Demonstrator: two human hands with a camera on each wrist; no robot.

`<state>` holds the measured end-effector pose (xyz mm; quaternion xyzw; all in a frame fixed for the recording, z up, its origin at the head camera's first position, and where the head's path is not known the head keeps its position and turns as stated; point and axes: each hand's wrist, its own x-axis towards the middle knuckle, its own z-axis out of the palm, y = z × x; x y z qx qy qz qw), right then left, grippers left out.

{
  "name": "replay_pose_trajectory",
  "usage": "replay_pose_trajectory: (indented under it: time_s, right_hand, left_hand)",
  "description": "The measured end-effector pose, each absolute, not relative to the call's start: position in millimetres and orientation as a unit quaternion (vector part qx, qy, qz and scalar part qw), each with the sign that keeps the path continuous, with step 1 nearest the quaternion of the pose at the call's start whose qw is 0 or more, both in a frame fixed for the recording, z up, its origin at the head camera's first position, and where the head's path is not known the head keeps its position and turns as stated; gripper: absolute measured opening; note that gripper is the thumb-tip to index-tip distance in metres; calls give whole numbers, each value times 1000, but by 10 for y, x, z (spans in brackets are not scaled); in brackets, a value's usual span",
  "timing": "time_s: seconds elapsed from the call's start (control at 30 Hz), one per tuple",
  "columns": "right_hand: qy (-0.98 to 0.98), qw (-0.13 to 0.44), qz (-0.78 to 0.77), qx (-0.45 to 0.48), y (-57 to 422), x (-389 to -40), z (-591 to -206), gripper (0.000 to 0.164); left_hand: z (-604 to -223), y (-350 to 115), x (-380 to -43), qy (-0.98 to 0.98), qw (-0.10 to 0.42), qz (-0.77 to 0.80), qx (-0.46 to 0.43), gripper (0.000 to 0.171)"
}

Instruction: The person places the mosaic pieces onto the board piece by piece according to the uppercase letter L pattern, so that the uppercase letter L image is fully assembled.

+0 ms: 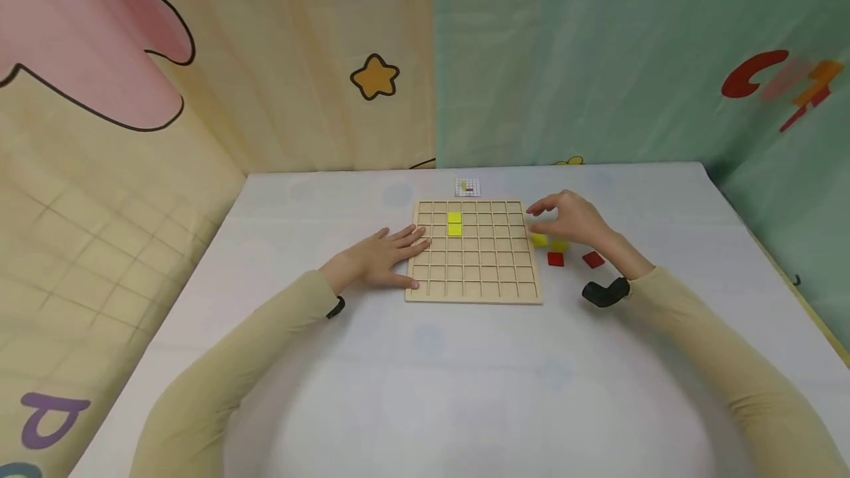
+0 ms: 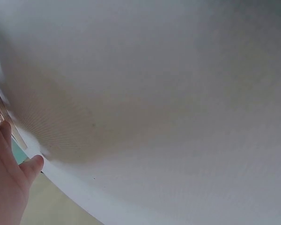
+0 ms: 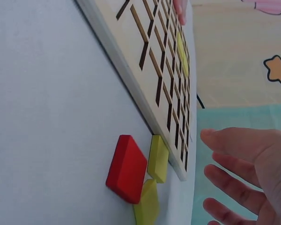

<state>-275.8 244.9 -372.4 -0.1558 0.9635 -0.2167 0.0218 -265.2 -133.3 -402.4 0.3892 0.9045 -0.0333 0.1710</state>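
A square wooden grid board lies on the table. Two yellow tiles sit in its cells, one above the other, left of centre near the back. My left hand rests with spread fingers on the board's left edge. To the right of the board my right hand hovers with thumb and fingers apart. In the right wrist view that hand holds nothing. Below it on the table are two loose yellow tiles, one touching or nearly touching the board's side. Close by lie two red tiles.
A small printed grid card with coloured squares lies just behind the board. The white-covered table meets patterned curtains at its back. A dark band is at the right wrist.
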Motion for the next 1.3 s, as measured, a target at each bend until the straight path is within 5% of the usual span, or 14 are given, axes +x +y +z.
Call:
replay_pose_trajectory:
  time_s: [0.63, 1.3]
  right_hand:
    - [959, 51, -212, -180, 2653, -2695, -3956, 34]
    - [959, 12, -179, -217, 2779, -2663, -4033, 23]
  left_hand:
    - [-3996, -1405, -2677, 902, 166, -34, 396, 89]
    - [-4038, -1351, -2603, 904, 167, -27, 393, 89]
